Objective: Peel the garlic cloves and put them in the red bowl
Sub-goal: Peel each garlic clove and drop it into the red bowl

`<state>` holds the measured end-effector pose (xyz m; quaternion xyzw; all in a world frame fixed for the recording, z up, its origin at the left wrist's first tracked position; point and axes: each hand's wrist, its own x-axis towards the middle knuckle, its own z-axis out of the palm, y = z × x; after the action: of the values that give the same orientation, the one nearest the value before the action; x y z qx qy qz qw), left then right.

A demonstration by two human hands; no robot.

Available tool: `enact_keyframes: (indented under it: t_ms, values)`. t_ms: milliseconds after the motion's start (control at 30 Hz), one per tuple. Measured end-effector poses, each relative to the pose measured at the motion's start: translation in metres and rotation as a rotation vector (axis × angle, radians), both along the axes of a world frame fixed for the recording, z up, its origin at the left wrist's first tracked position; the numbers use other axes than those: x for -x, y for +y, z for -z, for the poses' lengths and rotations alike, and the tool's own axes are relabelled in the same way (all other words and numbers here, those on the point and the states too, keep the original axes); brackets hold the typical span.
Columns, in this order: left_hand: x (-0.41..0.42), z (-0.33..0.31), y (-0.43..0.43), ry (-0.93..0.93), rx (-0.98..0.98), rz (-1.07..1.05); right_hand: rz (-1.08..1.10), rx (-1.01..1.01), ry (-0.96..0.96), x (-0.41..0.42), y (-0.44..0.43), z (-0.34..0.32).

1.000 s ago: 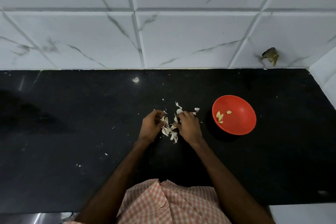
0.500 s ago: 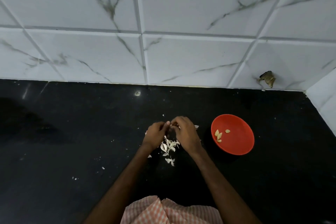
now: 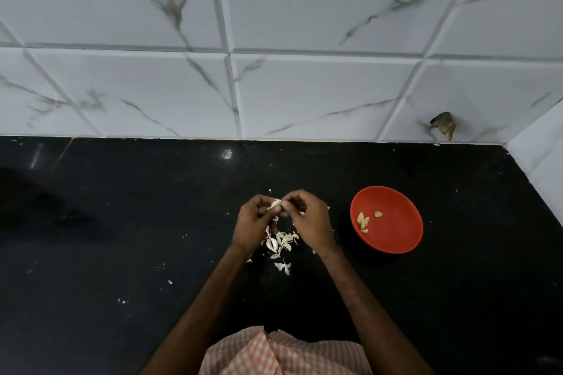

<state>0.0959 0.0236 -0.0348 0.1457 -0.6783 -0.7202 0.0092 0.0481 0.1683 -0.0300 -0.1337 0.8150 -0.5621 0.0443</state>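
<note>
Both hands raised over tabletop: left hand and right hand pinch one garlic clove between curled fingers, above the peel pile. Red bowl sits right, a few peeled cloves inside. Risk: slick clove could pop from the pinch, drop into the peels.

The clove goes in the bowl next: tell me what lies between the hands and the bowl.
Nothing visible does. The left hand and right hand pinch the clove; only counter and stray peel scraps lie between it and the bowl.
</note>
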Motion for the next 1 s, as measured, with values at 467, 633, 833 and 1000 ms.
enact_keyframes:
  t_ms: [467,633,833,1000]
  values:
    - [0.006,0.007,0.002,-0.008,0.197,-0.182,0.075,0.049,-0.111,-0.006,-0.002,-0.001]
    - [0.008,0.008,0.0,0.012,0.112,-0.053,0.136,0.078,-0.109,-0.006,-0.003,-0.002]
    - [0.001,0.01,0.004,-0.011,-0.028,-0.026,0.11,0.152,-0.218,-0.006,-0.005,-0.002]
    - [0.0,0.008,0.004,0.023,-0.05,-0.011,0.096,0.133,-0.251,-0.007,-0.006,-0.007]
